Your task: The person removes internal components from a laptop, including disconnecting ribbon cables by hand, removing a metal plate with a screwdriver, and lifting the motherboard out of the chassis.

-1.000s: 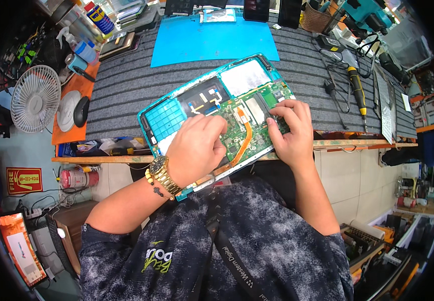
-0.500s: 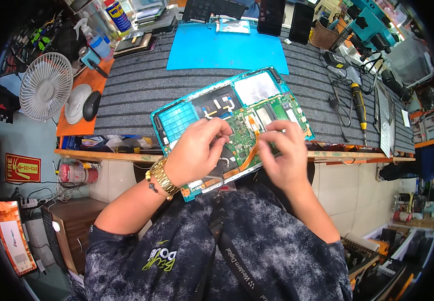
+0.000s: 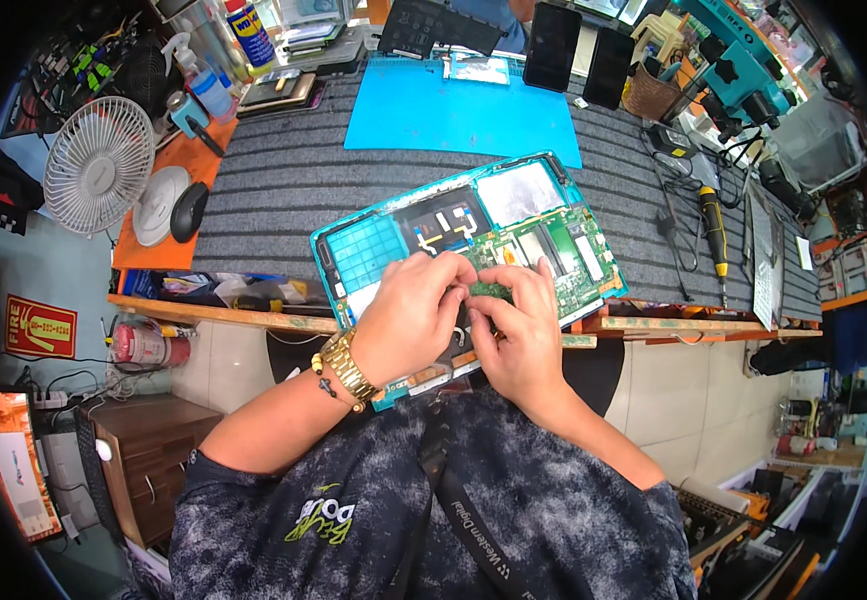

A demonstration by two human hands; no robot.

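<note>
A teal laptop base (image 3: 365,256), opened up, lies tilted across the table's front edge toward my body. Its green circuit board (image 3: 566,283) is exposed on the right side. My left hand (image 3: 415,308), with a gold watch on the wrist, is closed in a pinch over the middle of the board. Right beside it my right hand (image 3: 521,330) is pinched too, and the fingertips of both nearly meet. Whatever lies between the fingers is hidden or too small to make out. A silvery panel (image 3: 519,196) fills the base's upper right part.
Beyond the laptop is a blue mat (image 3: 458,110) on the grey striped table cover (image 3: 263,190). A yellow-black screwdriver (image 3: 714,230) and cables lie at the right. To the left are a white fan (image 3: 100,165) and a black mouse (image 3: 189,212). Two dark phones (image 3: 553,48) stand at the back.
My right hand has moved left to my left hand, now covering the copper-coloured strip on the board. The whole view has shifted slightly, and the laptop base sits a little lower in it.
</note>
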